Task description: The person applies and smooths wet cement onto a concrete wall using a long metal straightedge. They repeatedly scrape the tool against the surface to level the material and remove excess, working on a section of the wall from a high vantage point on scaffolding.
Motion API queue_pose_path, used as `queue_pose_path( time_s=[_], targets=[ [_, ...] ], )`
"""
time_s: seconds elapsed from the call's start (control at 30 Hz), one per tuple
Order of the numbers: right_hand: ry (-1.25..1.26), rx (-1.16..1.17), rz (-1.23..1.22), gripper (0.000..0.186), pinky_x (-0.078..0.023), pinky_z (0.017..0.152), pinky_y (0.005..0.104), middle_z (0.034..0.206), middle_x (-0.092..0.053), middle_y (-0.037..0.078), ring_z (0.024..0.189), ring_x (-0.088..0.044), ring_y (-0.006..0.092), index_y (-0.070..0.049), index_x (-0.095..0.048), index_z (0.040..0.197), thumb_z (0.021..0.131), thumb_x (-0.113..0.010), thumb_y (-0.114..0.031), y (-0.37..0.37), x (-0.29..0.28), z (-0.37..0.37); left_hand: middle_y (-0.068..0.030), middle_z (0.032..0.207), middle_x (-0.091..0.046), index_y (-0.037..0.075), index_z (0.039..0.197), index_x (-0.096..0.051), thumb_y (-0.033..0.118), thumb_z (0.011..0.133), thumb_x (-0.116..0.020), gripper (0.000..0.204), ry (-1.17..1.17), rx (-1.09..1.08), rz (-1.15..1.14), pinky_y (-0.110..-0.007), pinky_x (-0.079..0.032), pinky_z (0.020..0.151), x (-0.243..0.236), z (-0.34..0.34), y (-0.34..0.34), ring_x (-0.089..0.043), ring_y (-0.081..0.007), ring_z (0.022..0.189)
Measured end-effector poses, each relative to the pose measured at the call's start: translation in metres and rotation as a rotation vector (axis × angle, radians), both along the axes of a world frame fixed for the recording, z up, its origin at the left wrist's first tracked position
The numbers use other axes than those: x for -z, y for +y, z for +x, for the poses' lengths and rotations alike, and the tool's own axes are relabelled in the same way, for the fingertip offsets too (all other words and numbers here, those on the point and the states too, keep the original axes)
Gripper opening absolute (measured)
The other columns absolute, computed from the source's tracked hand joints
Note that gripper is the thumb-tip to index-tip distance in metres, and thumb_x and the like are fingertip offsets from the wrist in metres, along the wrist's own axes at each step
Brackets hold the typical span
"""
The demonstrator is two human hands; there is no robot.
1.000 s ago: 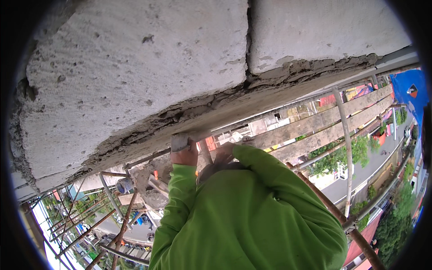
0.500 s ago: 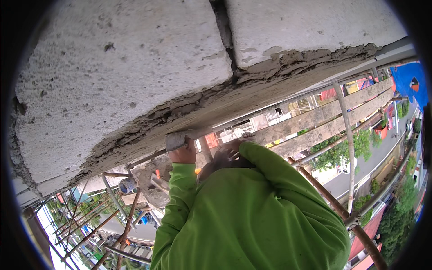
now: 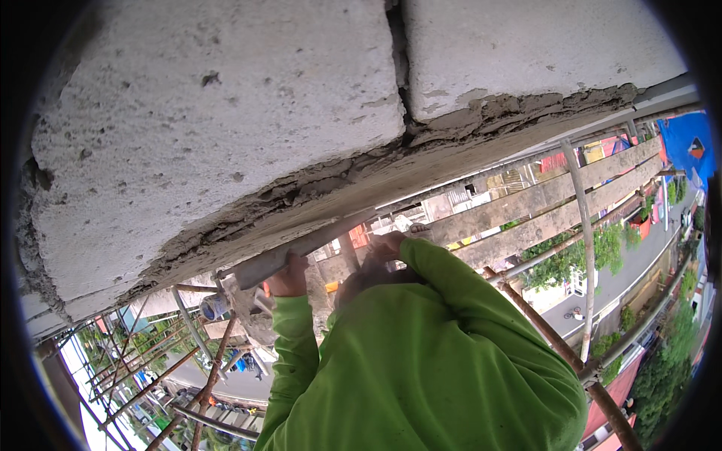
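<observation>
Gripping a long grey bar [image 3: 323, 239] near its lower-left end with the left hand [image 3: 287, 279], clamped on the edge. Holding it slantwise along the smooth grey face [image 3: 421, 171], just under the ragged mortar edge [image 3: 481, 124]; cannot tell whether in full contact. Keeping the right hand [image 3: 387, 244] near the bar's upper-right end; blurred, cannot tell whether clamped on anything or apart. Wearing green sleeves [image 3: 293, 334]. Overhead in view, pale blocks [image 3: 218, 113] with a dark joint between. To the right, scaffold planks [image 3: 519, 198] behind an upright pole [image 3: 585, 248].
</observation>
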State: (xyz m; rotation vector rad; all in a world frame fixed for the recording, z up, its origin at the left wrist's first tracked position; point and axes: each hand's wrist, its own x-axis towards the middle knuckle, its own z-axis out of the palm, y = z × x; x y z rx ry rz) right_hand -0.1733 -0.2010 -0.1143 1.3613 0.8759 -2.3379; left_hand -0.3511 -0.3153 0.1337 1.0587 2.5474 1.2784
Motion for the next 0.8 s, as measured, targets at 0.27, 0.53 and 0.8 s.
queue_pose_path(
  time_s=[0.27, 0.53, 0.8],
  targets=[
    [-0.114, 0.748, -0.300, 0.041, -0.049, 0.065, 0.0506, 0.093, -0.053, 0.020, 0.073, -0.057, 0.0352, -0.011, -0.034, 0.116, 0.081, -0.047, -0.030, 0.014, 0.005, 0.016, -0.0159, 0.060, -0.056, -0.006, 0.087, -0.051, 0.016, 0.075, -0.051, 0.025, -0.839, -0.397, 0.275, -0.026, -0.047, 0.040, -0.023, -0.076, -0.137, -0.055, -0.0199, 0.044],
    [0.024, 1.094, -0.260, 0.020, -0.046, 0.071, 0.0469, 0.091, -0.051, 0.012, 0.082, -0.051, 0.0279, -0.008, -0.048, 0.094, 0.081, -0.048, -0.023, 0.047, -0.021, 0.037, -0.0095, 0.056, -0.056, 0.003, 0.070, -0.055, 0.023, 0.073, -0.055, 0.021, -0.970, -0.382, 0.267, -0.027, -0.048, 0.042, 0.003, -0.132, -0.195, -0.054, -0.0165, 0.045],
    [-0.007, 0.990, -0.170, 0.020, -0.047, 0.072, 0.0478, 0.092, -0.050, 0.014, 0.081, -0.054, 0.0284, -0.003, -0.045, 0.093, 0.074, -0.051, -0.005, 0.057, -0.009, 0.026, -0.0011, 0.054, -0.048, 0.009, 0.071, -0.054, 0.026, 0.070, -0.058, 0.017, -0.911, -0.662, 0.294, -0.028, -0.047, 0.050, 0.032, -0.213, -0.213, -0.048, -0.0120, 0.051]
  ],
)
